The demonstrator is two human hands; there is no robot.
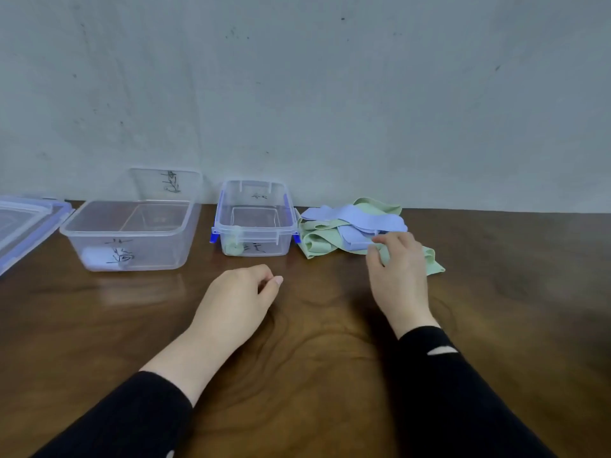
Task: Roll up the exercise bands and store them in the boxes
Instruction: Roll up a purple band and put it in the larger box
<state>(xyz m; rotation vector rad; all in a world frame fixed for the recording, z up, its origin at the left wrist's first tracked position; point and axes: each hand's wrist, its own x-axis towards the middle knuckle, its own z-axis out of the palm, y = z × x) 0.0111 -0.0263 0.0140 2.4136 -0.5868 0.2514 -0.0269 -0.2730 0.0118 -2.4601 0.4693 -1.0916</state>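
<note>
A loose pile of exercise bands lies at the back right of the table: pale blue bands (360, 219) on top of pale green bands (322, 239). My right hand (398, 272) rests on the pile's near edge, fingers bent onto a green band; whether it grips is unclear. My left hand (238, 299) hovers loosely curled over the table, holding nothing. Two clear plastic boxes stand open: a larger one (132, 236) at left with a rolled pale band (99, 256) inside, and a smaller one with blue clips (256, 223) holding a rolled green band (233, 248).
A clear lid with blue edges (26, 223) lies at the far left edge. Another clear lid (165, 185) leans against the grey wall behind the larger box. The wooden table (314, 358) stretches toward me.
</note>
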